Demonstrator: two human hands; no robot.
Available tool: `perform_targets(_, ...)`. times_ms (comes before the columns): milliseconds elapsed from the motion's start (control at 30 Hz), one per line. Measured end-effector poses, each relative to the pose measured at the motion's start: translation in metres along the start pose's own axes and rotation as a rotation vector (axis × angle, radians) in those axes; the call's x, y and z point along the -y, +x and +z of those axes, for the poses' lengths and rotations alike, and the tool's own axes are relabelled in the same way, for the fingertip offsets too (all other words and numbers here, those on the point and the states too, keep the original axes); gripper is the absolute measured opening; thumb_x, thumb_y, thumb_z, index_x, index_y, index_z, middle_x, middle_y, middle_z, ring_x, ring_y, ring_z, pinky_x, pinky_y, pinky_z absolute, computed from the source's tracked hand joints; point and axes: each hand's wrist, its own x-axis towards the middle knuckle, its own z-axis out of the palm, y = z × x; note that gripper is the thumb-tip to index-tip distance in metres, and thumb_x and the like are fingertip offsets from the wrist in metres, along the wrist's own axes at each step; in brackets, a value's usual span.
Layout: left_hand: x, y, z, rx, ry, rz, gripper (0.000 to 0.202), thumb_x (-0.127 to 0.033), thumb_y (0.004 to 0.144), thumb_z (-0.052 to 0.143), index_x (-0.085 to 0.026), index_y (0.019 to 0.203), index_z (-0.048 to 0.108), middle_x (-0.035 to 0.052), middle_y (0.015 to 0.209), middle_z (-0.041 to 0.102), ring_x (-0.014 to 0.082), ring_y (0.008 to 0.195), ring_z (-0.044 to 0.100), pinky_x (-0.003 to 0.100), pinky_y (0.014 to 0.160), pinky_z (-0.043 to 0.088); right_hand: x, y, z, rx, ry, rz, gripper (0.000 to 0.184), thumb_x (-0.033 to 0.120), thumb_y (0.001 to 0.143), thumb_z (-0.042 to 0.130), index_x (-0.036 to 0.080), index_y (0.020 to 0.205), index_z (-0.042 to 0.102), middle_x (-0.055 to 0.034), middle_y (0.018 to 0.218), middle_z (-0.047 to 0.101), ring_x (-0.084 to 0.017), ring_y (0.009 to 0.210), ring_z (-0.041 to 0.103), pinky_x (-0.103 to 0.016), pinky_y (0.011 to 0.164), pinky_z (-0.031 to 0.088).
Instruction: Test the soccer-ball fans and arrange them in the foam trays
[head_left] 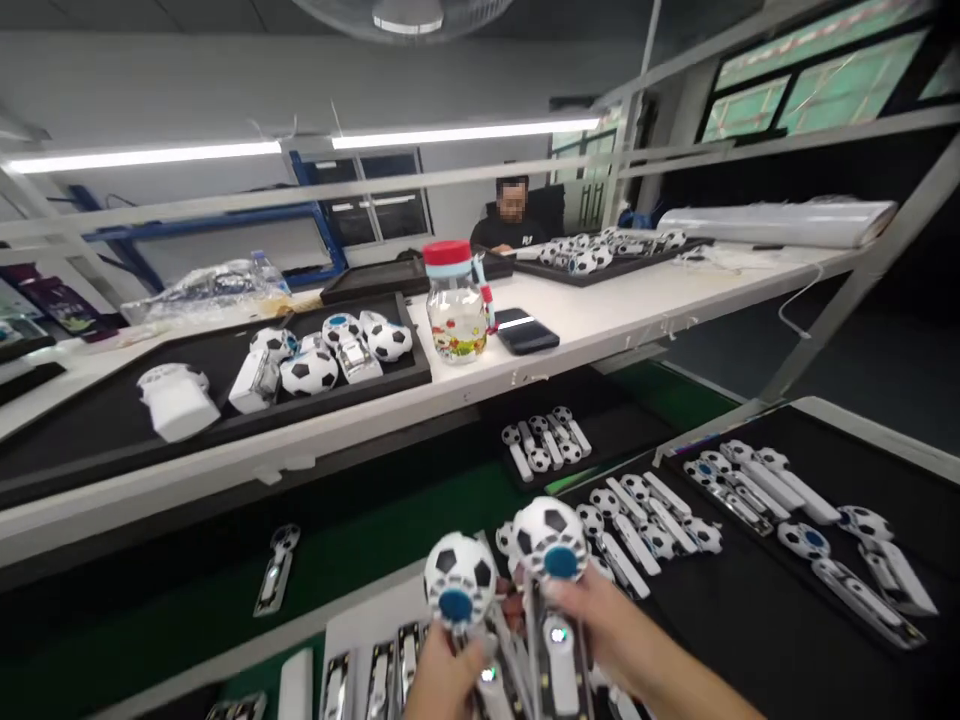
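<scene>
My left hand (444,672) is closed around a handheld device with a soccer-ball head (459,575). In my right hand (600,608) is a second soccer-ball device (551,535), held upright beside the first. Both have a blue round patch under the ball and an opened handle with a small lit light. The two are close together, and my fingers behind them are partly hidden. Below, at the bottom edge, several open handle parts (381,675) lie in a row next to a plain white handle cover (297,685).
Black trays hold more soccer-ball devices to the right (780,480) and on the shelf (309,370). A single device (277,570) lies on the green belt (360,560). On the shelf stand a red-lidded jar (457,310) and a phone (527,332). A person (510,225) sits behind.
</scene>
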Motion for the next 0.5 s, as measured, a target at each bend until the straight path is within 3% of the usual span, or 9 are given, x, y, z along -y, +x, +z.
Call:
perform_targets(100, 0.001, -0.009, 0.021, -0.037, -0.154, -0.043, 0.047, -0.056, 0.06, 0.07, -0.013, 0.077, 0.066, 0.01, 0.07, 0.068, 0.0243, 0.066, 0.064, 0.033, 0.062, 0.051, -0.002, -0.007, -0.016, 0.007, 0.042, 0.062, 0.053, 0.063, 0.067, 0.064, 0.014, 0.086, 0.063, -0.0072, 0.073, 0.066, -0.02, 0.069, 0.061, -0.03, 0.065, 0.046)
perform_targets(167, 0.002, -0.011, 0.029, -0.084, -0.177, -0.097, 0.052, -0.063, 0.066, 0.059, -0.011, 0.066, 0.063, 0.0069, 0.058, 0.063, 0.0172, 0.048, 0.057, 0.027, 0.047, 0.045, -0.004, -0.008, -0.021, -0.034, 0.022, 0.052, 0.057, 0.069, 0.072, 0.053, 0.013, 0.076, 0.063, -0.0063, 0.065, 0.063, -0.017, 0.06, 0.057, -0.026, 0.056, 0.043)
perform_targets(267, 0.007, -0.013, 0.026, -0.136, -0.184, -0.194, 0.057, -0.067, 0.071, 0.051, -0.011, 0.064, 0.061, 0.0057, 0.056, 0.06, 0.0157, 0.048, 0.056, 0.027, 0.047, 0.045, -0.008, -0.008, -0.022, -0.095, 0.044, 0.168, 0.062, 0.072, 0.075, 0.045, 0.013, 0.068, 0.062, -0.0051, 0.056, 0.06, -0.014, 0.05, 0.053, -0.023, 0.048, 0.039)
perform_targets(333, 0.015, -0.017, 0.019, -0.131, -0.203, -0.236, 0.046, -0.057, 0.074, 0.057, -0.011, 0.077, 0.062, 0.0077, 0.068, 0.065, 0.019, 0.061, 0.061, 0.031, 0.058, 0.05, -0.016, -0.009, -0.024, -0.117, 0.125, 0.303, 0.053, 0.063, 0.078, 0.05, 0.012, 0.074, 0.064, -0.0063, 0.063, 0.064, -0.015, 0.054, 0.056, -0.024, 0.05, 0.044)
perform_targets(400, 0.026, -0.024, 0.01, -0.12, -0.235, -0.262, 0.03, -0.035, 0.072, 0.067, -0.012, 0.092, 0.061, 0.0092, 0.085, 0.068, 0.0213, 0.074, 0.064, 0.034, 0.067, 0.052, -0.028, -0.013, -0.027, -0.163, 0.25, 0.38, 0.033, 0.044, 0.081, 0.058, 0.012, 0.084, 0.064, -0.0077, 0.075, 0.068, -0.017, 0.064, 0.062, -0.026, 0.06, 0.049)
perform_targets(467, 0.037, -0.033, 0.003, -0.158, -0.268, -0.302, 0.036, -0.02, 0.069, 0.068, -0.013, 0.103, 0.058, 0.0093, 0.094, 0.067, 0.0211, 0.079, 0.064, 0.034, 0.069, 0.052, -0.044, -0.021, -0.032, -0.25, 0.376, 0.393, 0.019, 0.029, 0.081, 0.06, 0.013, 0.091, 0.062, -0.0079, 0.087, 0.069, -0.018, 0.077, 0.065, -0.03, 0.072, 0.052)
perform_targets(500, 0.041, -0.038, 0.001, -0.187, -0.277, -0.333, 0.039, -0.02, 0.071, 0.067, -0.013, 0.108, 0.057, 0.0093, 0.094, 0.067, 0.0202, 0.076, 0.064, 0.033, 0.066, 0.052, -0.053, -0.025, -0.035, -0.297, 0.415, 0.408, 0.018, 0.028, 0.082, 0.059, 0.013, 0.093, 0.061, -0.0076, 0.09, 0.069, -0.019, 0.08, 0.065, -0.031, 0.075, 0.052)
